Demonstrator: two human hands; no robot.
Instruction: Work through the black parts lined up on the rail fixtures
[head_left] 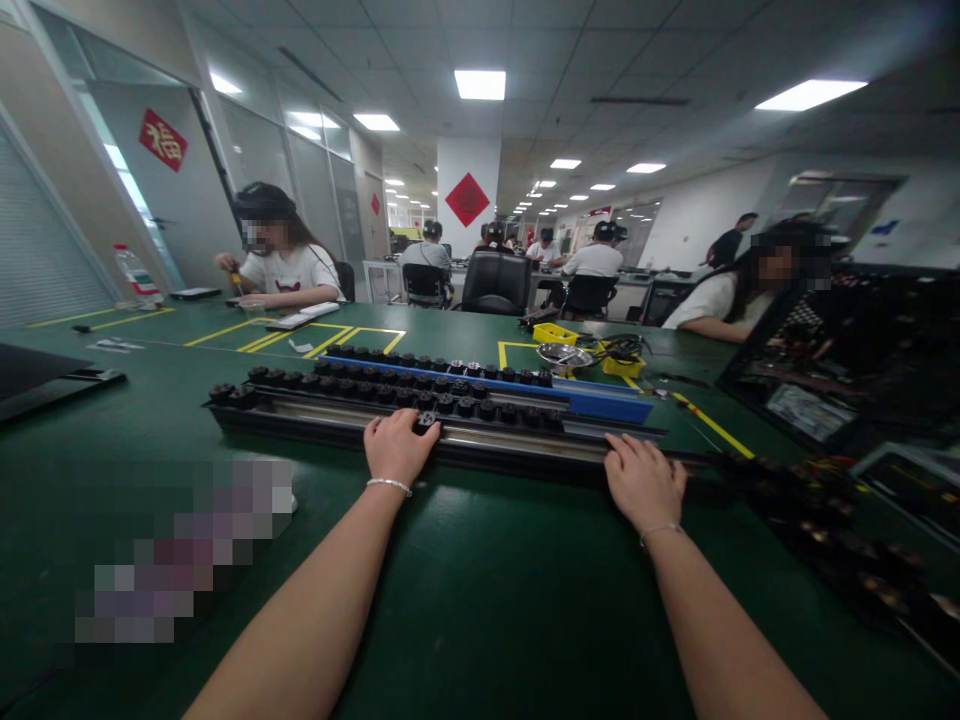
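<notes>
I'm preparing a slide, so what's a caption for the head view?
Left hand and right hand at a long black rail, green tabletop.

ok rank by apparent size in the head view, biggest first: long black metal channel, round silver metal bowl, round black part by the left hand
1. Channel
2. Bowl
3. Round black part by the left hand

Table (495, 600) dark green. Tape lines (714, 426) yellow. Round parts (465, 407) black. Front rail (517, 463) black outside, shiny silver-grey inside. Back rail (609, 402) blue. Small boxes (555, 334) yellow. Bowl (564, 357) silver. Bracelet (389, 485) silver. Bottle (135, 272) clear, cap (120, 247) red. Door sign (163, 140) red, gold writing. Pillar (491, 155) white, diamond (467, 200) red. Chair (496, 283) black.
</notes>
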